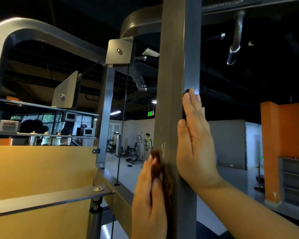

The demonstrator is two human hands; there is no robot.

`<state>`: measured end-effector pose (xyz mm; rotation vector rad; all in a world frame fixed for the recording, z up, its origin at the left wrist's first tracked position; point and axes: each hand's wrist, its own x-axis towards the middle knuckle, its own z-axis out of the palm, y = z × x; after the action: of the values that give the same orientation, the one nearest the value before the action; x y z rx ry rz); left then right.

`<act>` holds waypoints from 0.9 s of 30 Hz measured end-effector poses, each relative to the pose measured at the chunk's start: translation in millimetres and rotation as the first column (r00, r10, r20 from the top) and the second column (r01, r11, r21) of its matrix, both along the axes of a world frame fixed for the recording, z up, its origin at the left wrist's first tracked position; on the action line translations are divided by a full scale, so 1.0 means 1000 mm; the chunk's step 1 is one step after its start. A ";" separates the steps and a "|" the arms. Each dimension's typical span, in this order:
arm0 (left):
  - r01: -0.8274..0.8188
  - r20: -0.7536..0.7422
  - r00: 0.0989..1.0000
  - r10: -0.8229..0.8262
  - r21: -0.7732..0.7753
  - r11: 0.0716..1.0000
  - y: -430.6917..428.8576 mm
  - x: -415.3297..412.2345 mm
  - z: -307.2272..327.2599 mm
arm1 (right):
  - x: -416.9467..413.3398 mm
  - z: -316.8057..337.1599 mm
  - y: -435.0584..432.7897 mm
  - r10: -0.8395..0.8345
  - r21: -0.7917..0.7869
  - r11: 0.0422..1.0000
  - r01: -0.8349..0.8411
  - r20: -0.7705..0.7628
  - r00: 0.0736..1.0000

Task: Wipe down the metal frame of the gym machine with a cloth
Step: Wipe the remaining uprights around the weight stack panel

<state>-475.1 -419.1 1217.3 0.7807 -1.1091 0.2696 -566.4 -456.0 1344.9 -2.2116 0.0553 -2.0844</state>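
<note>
Head view: grey upright post (173,83) of the machine frame runs top to bottom, centre. Brown cloth (158,163) sits on the post's left face, low down. Left hand (148,195) presses it flat against the metal, fingers straight, thumb hidden. Right hand (195,140) lies flat on the post's right edge, fingers together and pointing up, holding nothing. Left of the post: black cable (123,118), then the amber-panelled housing (41,169) with chrome rod tops (47,138) showing above its panel. Chrome handles (235,40) overhead right. Grey shelf unit (292,178) far right, contents unclear.
</note>
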 end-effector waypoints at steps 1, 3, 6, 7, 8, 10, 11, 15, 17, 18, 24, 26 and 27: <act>-0.030 -0.028 0.999 0.030 -0.002 1.000 0.002 -0.003 -0.018 | 0.000 0.000 0.001 -0.004 0.001 1.000 0.004 0.001 1.000; -0.027 -0.074 0.997 0.028 0.009 1.000 0.004 -0.006 -0.028 | 0.001 0.000 0.002 -0.017 0.004 1.000 0.017 0.003 1.000; 0.051 -0.040 0.998 -0.048 0.056 0.997 0.009 -0.002 0.011 | 0.001 -0.006 0.005 -0.021 0.014 1.000 0.021 -0.012 1.000; 0.058 -0.017 0.998 -0.057 0.071 0.996 0.011 0.000 0.027 | 0.000 -0.011 0.005 -0.022 0.012 1.000 0.023 -0.025 0.999; 0.052 0.008 0.999 -0.053 0.071 0.996 0.011 0.001 0.040 | -0.001 -0.018 0.005 -0.023 0.009 1.000 0.024 -0.037 0.999; 0.033 0.045 0.998 -0.036 0.056 0.998 0.012 -0.001 0.046 | -0.003 -0.032 0.005 -0.018 0.006 1.000 0.019 -0.056 0.998; 0.031 0.049 0.998 -0.033 0.055 0.998 0.012 -0.002 0.039 | -0.003 -0.038 0.004 -0.015 0.004 1.000 0.015 -0.060 0.998; 0.026 0.097 0.995 -0.027 0.006 1.000 0.015 -0.008 0.005 | -0.002 -0.046 0.004 -0.009 0.016 1.000 0.010 -0.037 0.999; 0.033 0.105 0.994 -0.033 0.002 0.999 0.014 -0.005 0.020 | -0.001 -0.046 0.004 -0.008 0.010 1.000 0.008 -0.025 1.000; 0.036 0.102 0.994 -0.036 0.006 0.999 0.013 -0.003 0.034 | -0.001 -0.046 0.003 -0.007 0.008 1.000 0.007 -0.025 1.000; 0.049 0.090 0.995 -0.049 0.001 0.999 0.008 0.000 0.031 | -0.001 -0.046 0.002 -0.003 0.013 1.000 0.004 -0.031 1.000; 0.050 0.090 0.995 -0.048 -0.016 0.999 0.010 -0.002 0.007 | 0.000 -0.047 0.003 -0.001 0.015 1.000 0.002 -0.033 0.999; 0.053 0.085 0.995 -0.052 -0.016 0.998 0.011 -0.002 0.002 | 0.000 -0.047 0.003 -0.002 0.018 1.000 0.003 -0.033 0.999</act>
<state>-477.5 -408.5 1219.0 0.7278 -1.2038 0.2703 -566.6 -452.8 1298.2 -2.2369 0.0792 -2.0409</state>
